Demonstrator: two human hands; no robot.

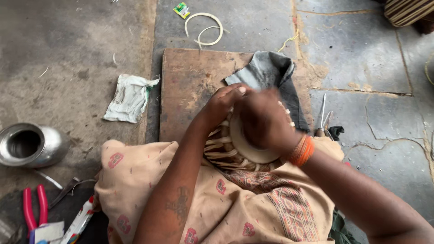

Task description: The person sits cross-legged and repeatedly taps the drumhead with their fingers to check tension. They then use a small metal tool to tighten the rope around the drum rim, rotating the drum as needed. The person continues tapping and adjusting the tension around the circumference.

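Both hands grasp the woven cane piece point(235, 151) on the lap, left hand point(221, 106) at its far-left edge, right hand point(264, 122) covering its top

Both hands, left hand point(221, 105) and right hand point(264, 119), close together over woven cane piece point(235, 151) on lap. Ahead: wooden board point(190, 86) part bare, grey cloth point(271, 74) across far right corner. Left: white rag point(130, 97), steel pot point(28, 145), red-handled pliers point(34, 205). Right: metal tools point(323, 119) beside board; stone floor point(361, 54) beyond open. Cane loops point(204, 29) past far edge.
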